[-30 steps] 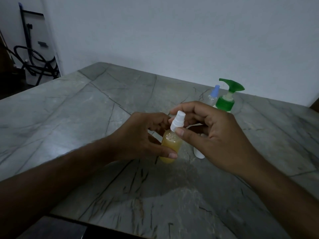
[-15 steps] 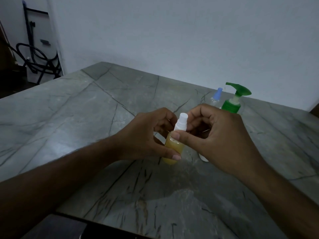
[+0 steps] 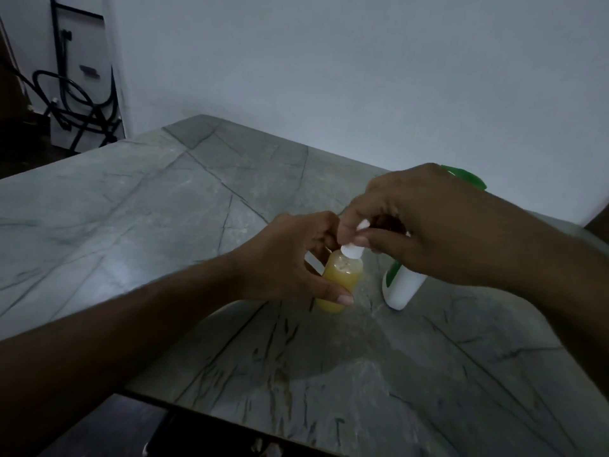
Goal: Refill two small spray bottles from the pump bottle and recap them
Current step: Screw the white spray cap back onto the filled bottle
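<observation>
Spray bottle [image 3: 341, 280], small and filled nearly to the shoulder with yellow liquid, stands on the grey stone tabletop [image 3: 164, 209] near its middle, so this one looks already refilled. The left hand [image 3: 290, 258] is wrapped around its body, thumb low across the front, steadying it. The right hand [image 3: 412, 222] comes in from above, its grip closed on the white spray cap [image 3: 354, 244] with thumb and forefinger pinching it; the cap sits on the bottle's neck, and it probably is being seated or twisted tight, though whether it is fully home cannot be told. Just beside the bottle, to the right, stands the white pump bottle [image 3: 400, 285] with a green pump head [image 3: 468, 178], mostly hidden behind the right wrist. No second spray bottle shows in the current view, so its state is unknown; judging from this, one recapping is in hand and the other bottle may yet need attention.
</observation>
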